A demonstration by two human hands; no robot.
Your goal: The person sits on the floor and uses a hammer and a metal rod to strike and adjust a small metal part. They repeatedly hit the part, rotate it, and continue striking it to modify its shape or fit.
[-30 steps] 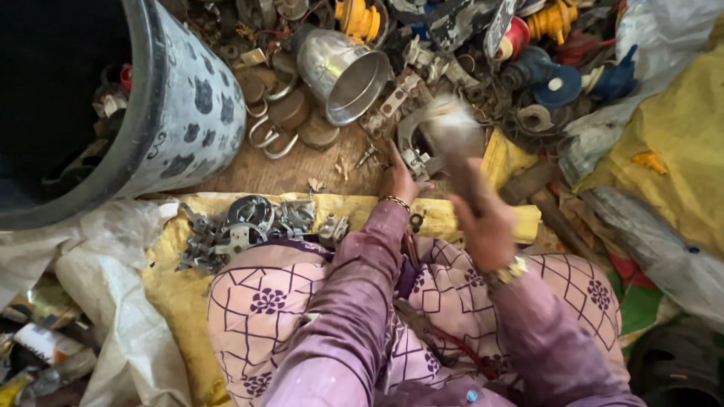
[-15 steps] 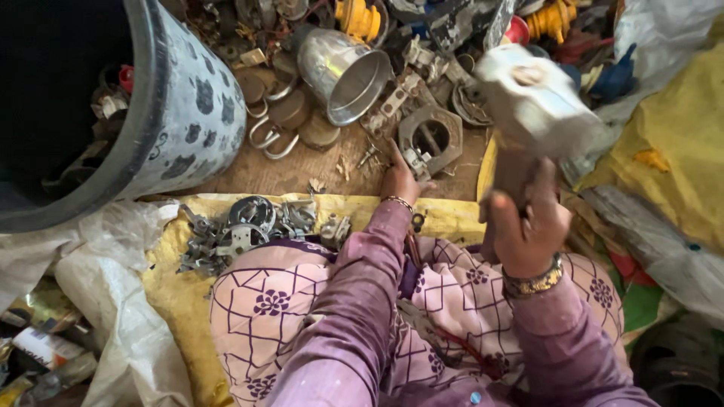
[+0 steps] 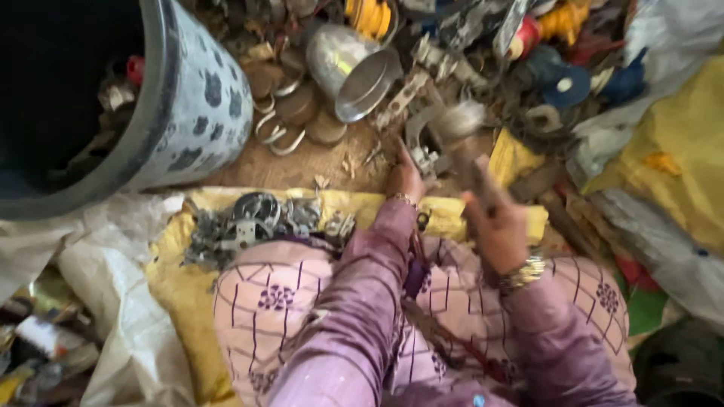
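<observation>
Right hand (image 3: 498, 222) is gripping a blurred hammer (image 3: 461, 120) over a metal part (image 3: 424, 154) that the left hand (image 3: 405, 179) is pinning down.

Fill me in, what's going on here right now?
A person sits among heaps of scrap metal. The right hand grips a hammer, its head blurred over a metal part lying on the ground, which the left hand steadies. A pile of small grey metal pieces lies on the yellow sack by the knee, a spotted bucket stands to the left, and a shiny metal pot lies on its side beyond.
</observation>
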